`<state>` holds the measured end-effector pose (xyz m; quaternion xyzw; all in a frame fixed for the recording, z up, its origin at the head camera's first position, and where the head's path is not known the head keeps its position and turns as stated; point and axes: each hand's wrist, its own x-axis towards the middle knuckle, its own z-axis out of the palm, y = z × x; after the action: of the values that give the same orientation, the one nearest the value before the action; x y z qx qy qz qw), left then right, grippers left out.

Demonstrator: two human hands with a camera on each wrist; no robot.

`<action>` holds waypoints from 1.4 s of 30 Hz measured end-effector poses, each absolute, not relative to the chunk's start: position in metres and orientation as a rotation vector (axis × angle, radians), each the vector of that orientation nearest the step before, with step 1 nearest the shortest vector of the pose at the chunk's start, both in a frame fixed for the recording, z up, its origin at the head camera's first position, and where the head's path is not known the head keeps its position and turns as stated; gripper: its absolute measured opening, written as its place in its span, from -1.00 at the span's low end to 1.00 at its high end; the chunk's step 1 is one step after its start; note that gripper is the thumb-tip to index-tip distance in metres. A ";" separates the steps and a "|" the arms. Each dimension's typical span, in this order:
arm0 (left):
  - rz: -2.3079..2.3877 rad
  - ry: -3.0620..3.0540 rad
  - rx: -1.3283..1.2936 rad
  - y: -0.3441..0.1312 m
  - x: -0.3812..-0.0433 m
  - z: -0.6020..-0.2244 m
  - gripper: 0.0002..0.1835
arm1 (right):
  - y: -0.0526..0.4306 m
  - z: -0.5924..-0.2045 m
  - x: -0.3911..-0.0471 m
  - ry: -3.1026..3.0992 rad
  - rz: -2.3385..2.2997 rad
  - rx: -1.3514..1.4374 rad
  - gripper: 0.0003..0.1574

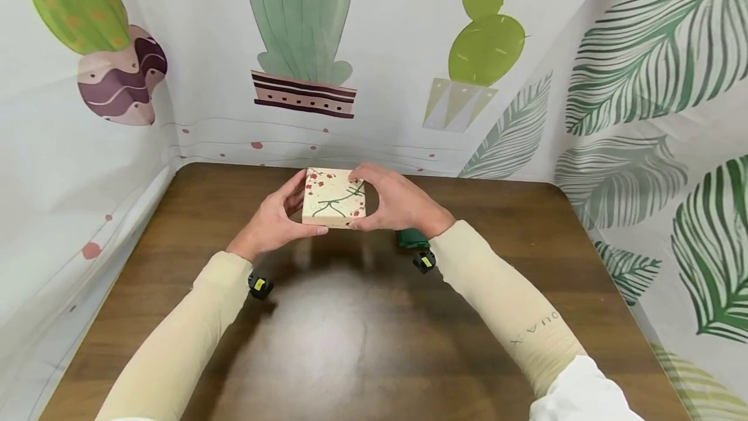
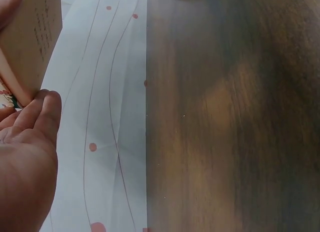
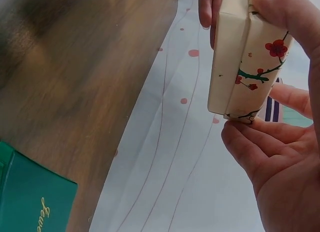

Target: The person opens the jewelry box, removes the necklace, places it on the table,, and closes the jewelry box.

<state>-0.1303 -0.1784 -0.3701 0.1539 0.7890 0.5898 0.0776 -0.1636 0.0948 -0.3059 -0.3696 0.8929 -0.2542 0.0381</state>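
Observation:
A small square cream box (image 1: pixel 333 195) with red blossoms and green branches is held up above the far part of the table. My left hand (image 1: pixel 278 216) grips its left side, thumb along the near edge. On the opposite side my right hand (image 1: pixel 394 200) grips it between thumb and fingers. In the left wrist view the plain underside of the box (image 2: pixel 35 37) carries small dark writing, and the left hand's fingers (image 2: pixel 47 112) touch its edge. The right wrist view shows a seam along the side of the box (image 3: pixel 245 67), and part of the right hand (image 3: pixel 285 157).
A green box with gold lettering (image 3: pixel 37 192) lies on the wooden table (image 1: pixel 327 343), mostly hidden behind the right wrist in the head view. A patterned cloth (image 1: pixel 397 96) hangs behind the table and along both sides. Black wrist cameras sit under each forearm.

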 end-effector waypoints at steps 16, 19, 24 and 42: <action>1.771 2.362 0.469 -0.180 -0.127 -0.368 0.27 | 0.094 -0.305 -0.159 2.719 -0.801 -1.088 -0.05; 1.766 2.365 0.464 -0.181 -0.127 -0.369 0.27 | 0.093 -0.306 -0.160 2.714 -0.806 -1.108 -0.06; 1.762 2.374 0.468 -0.183 -0.126 -0.368 0.26 | 0.092 -0.305 -0.159 2.719 -0.788 -1.103 -0.05; 1.749 2.334 0.481 -0.185 -0.123 -0.366 0.29 | 0.090 -0.301 -0.157 2.731 -0.772 -1.115 -0.07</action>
<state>-0.1232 -0.1851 -0.3656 0.1620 0.7863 0.5890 0.0927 -0.1575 0.0901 -0.3013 -0.3653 0.8947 -0.2528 0.0460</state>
